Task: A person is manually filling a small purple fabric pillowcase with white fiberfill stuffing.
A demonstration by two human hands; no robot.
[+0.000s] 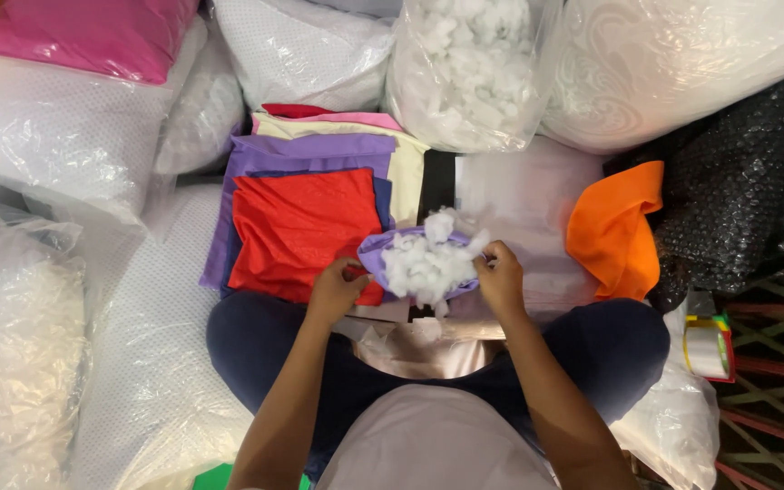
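Purple fabric cover [376,255], a small soft pouch, is held open between both hands above the person's lap, with white fluffy stuffing [426,261] bulging out of its mouth. Judging from this, the filling step is in hand: the fibre is being pushed into the cover, and the next move seems to call for pressing the loose tufts deeper while the mouth is kept wide.

At the far left lie large pillows in clear, crinkled plastic [56,136]. Next comes a stack of flat cloth pieces [306,227], red on top, then blue, purple, cream and pink under it, all smooth and rectangular. The left hand [336,290] is closed, pinching the near left edge of the cover. The right hand [499,277] is also closed, gripping the right edge together with some stuffing. Behind them stands a clear bag of white fibre [469,68], lumpy and cloud-like. To the right an orange cloth [617,231] lies crumpled, beside dark bubble wrap [746,191]. At the far right sits a roll of clear tape [708,349].
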